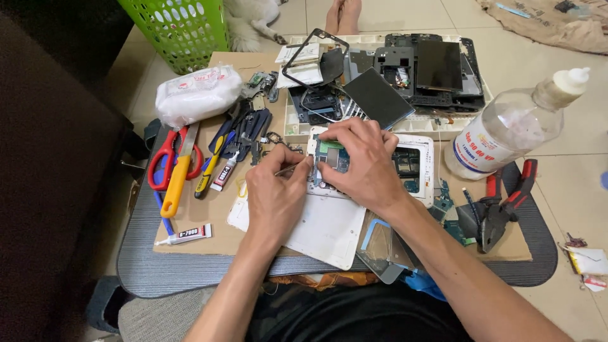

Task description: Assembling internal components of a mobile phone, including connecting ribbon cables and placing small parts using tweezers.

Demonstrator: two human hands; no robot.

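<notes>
Opened white tablet (415,166) under both hands, mid-tabletop.

Left hand (275,193) pinches thin metal tweezers (286,170), tips at the tablet's exposed board; right hand (361,161) lies curled over the board, fingertips pressing it. Tablet rests on a white panel (323,231), red-handled scissors (170,155) to the left, clear bottle (513,130) and pliers (503,206) right.

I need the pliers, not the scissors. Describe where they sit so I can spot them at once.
Start at the clear plastic bottle lying on its side at the right edge of the cardboard work mat. Just below it lie the pliers, jaws toward the person. Red-and-black handles set them apart from the red-handled scissors far left.
</notes>
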